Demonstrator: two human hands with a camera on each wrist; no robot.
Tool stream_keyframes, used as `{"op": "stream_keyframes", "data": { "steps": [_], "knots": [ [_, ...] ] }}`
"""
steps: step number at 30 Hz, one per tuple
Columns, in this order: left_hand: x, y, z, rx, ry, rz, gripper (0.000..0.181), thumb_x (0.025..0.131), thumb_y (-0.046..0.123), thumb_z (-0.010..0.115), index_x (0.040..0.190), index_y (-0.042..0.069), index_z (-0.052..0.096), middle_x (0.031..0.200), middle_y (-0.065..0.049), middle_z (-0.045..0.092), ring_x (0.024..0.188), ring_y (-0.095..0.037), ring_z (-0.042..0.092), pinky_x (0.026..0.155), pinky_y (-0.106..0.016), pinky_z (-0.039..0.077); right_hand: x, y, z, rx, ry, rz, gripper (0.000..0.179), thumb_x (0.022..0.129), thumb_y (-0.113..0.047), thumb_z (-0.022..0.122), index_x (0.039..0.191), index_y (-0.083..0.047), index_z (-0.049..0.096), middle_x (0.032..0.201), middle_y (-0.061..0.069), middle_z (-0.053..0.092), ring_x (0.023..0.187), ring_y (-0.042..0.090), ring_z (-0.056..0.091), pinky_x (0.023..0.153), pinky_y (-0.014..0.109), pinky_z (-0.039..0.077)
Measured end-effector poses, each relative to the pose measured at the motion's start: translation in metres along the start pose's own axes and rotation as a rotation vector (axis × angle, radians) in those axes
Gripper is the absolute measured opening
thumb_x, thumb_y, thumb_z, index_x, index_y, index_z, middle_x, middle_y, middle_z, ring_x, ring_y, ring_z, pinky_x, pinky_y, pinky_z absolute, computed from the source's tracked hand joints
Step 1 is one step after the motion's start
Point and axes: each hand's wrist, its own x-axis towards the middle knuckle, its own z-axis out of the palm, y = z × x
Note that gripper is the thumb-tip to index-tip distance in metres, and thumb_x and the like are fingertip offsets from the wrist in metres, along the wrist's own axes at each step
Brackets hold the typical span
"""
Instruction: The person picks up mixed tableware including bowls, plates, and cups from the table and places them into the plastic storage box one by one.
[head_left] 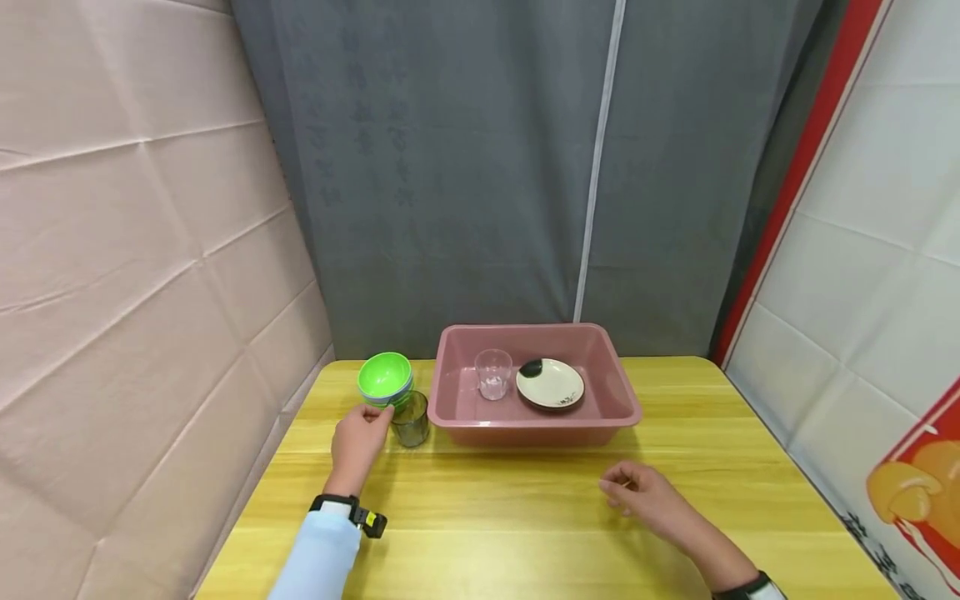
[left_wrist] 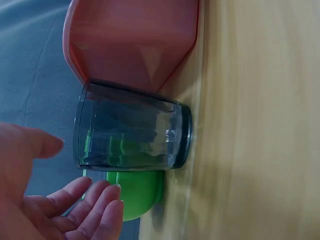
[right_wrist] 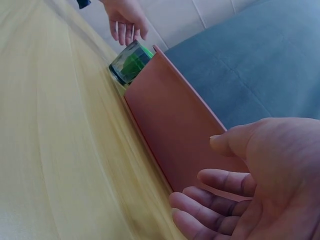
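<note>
One pink basin (head_left: 525,436), on the wood-grain surface (head_left: 480,508); one clear glass (head_left: 493,374), inside the basin, left half; one pale plate (head_left: 551,385) with a dark patch at its edge, inside the basin, right of centre; one smoky glass (head_left: 410,421), upright just beside the basin's near left corner; one stack of bowls (head_left: 385,377), green uppermost with a blue rim below, left of the basin and partly behind the smoky glass; one left hand (head_left: 358,440), left of the basin at the smoky glass and bowls, thumb and fingers well parted, holding nothing, contact with the bowls impossible to tell; one right hand (head_left: 645,498), in front of the basin's right end, fingers loosely bent, thumb apart, holding nothing; one grey curtain (head_left: 465,167), behind the basin.
</note>
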Motion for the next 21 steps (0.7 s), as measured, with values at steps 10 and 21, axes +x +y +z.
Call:
{"op": "stream_keyframes", "data": {
  "steps": [10,21],
  "knots": [
    [0.005,0.013,-0.002,0.124,0.029,0.104,0.02,0.099,0.021,0.076,0.101,0.002,0.082,0.092,-0.012,0.08,0.08,-0.032,0.073,0.073,-0.055,0.059,0.0,0.001,0.004,0.027,-0.016,0.014,0.033,0.113,-0.023,0.066,0.128,0.006,0.065,0.111,0.015,0.071,0.1,0.032,0.072,0.08,0.047,0.065],
    [0.007,0.014,-0.01,0.215,0.06,0.237,0.008,0.092,0.007,0.078,0.091,0.0,0.082,0.089,-0.015,0.079,0.081,-0.037,0.074,0.075,-0.058,0.06,-0.001,-0.001,0.001,0.061,-0.015,0.055,0.046,0.113,-0.029,0.068,0.137,0.009,0.057,0.115,0.019,0.068,0.103,0.035,0.074,0.082,0.049,0.064]
  ]
}}
